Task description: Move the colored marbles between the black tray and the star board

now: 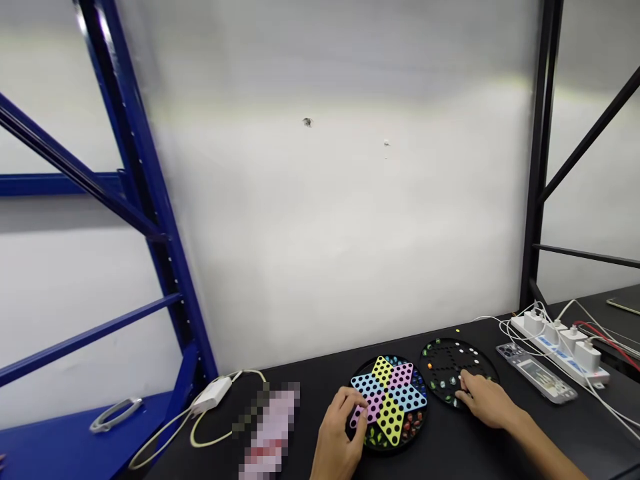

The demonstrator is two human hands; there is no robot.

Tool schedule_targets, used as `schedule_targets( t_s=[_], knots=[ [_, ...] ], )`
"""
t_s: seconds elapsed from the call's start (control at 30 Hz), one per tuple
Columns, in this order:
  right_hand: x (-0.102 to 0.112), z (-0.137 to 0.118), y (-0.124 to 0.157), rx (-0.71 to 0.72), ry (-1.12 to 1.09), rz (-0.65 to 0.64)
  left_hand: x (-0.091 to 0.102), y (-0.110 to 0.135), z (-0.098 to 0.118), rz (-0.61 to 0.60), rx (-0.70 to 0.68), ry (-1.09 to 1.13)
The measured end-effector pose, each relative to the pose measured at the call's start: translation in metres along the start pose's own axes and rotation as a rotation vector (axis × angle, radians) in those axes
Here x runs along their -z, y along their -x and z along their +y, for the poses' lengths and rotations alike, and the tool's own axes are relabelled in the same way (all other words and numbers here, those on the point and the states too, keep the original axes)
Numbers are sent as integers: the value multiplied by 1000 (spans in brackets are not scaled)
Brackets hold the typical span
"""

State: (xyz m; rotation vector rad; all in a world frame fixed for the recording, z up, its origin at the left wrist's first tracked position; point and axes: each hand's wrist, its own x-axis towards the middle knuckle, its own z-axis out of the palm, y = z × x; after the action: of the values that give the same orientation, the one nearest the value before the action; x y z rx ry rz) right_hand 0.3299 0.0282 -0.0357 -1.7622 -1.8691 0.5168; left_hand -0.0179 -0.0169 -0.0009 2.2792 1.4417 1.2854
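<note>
A round black Chinese checkers board carries a star (391, 400) of yellow, pink and blue points with rows of holes. Marbles lie in its rim pockets, red marbles (413, 424) at the lower right and green marbles (375, 437) at the bottom. My left hand (337, 433) is at this board's left edge, fingers curved, with the thumb apart from them. To the right lies a second round black board (445, 363) with holes, several glass marbles and small white pieces. My right hand (484, 399) reaches over its right part, fingertips bent down close together; whatever they hold is hidden.
Right of the boards lie a phone (537, 373) and a white power strip (560, 350) with plugs and cables. On the left are a white adapter (213, 395) with a looping cable and a pixelated pink item (270, 430). Blue shelf posts (150, 187) stand farther left.
</note>
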Motion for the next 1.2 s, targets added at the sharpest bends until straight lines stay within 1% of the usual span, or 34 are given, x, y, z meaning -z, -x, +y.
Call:
schedule_targets(
  t_s=[0.03, 0.13, 0.17, 0.2, 0.23, 0.27, 0.33, 0.47, 0.5, 0.53, 0.57, 0.67, 0.7, 0.73, 0.8, 0.87, 0.93, 1.0, 1.1, 1.17, 1.2],
  knots=[
    [1, -1, -1, -22, -94, 12, 0, 0, 0, -15, 5, 2],
    [10, -11, -13, -198, -546, 19, -1, 0, 1, -53, 17, 4],
    [14, -14, -17, -250, -661, 18, -1, 0, 1, -61, 21, 3],
    [16, -17, -22, -278, -718, 22, -1, 1, 1, -67, 24, 3],
    [17, -19, -25, -277, -722, 34, 0, 1, 1, -72, 29, 3],
    [17, -20, -28, -260, -697, 52, 0, 1, 2, -75, 32, 2],
    [12, -19, -28, -200, -537, 83, 0, 1, 2, -77, 32, 3],
    [-5, -11, -21, -20, 38, 98, 1, 1, 3, -70, 19, 4],
    [-7, -9, -20, 12, 134, 89, 1, 0, 3, -65, 16, 2],
    [-8, -8, -20, 25, 153, 82, 1, 0, 3, -58, 14, 0],
    [-8, -8, -20, 24, 113, 85, 1, 0, 3, -53, 12, -3],
    [-1, -9, -23, -15, -153, 137, 1, 1, 3, -56, 15, -6],
    [0, -10, -22, -21, -204, 147, 1, 1, 3, -66, 18, -4],
    [1, -11, -20, -12, -205, 145, 1, 1, 3, -77, 19, -3],
    [-3, -13, -12, 51, -59, 114, 0, 2, 4, -92, 18, -1],
    [-12, -15, -2, 136, 173, 88, 0, 2, 3, -93, 18, 0],
    [-23, -16, 6, 199, 358, 84, 0, 1, 3, -92, 22, 3],
    [-31, -16, 10, 232, 448, 86, 0, 1, 3, -98, 25, 8],
    [-34, -16, 10, 268, 415, 80, 1, 1, 2, -106, 26, 7],
    [-30, -16, 7, 281, 262, 92, 1, 1, 2, -105, 28, 4],
    [-27, -17, 6, 272, 133, 109, 1, 1, 2, -104, 29, 3]
  ],
)
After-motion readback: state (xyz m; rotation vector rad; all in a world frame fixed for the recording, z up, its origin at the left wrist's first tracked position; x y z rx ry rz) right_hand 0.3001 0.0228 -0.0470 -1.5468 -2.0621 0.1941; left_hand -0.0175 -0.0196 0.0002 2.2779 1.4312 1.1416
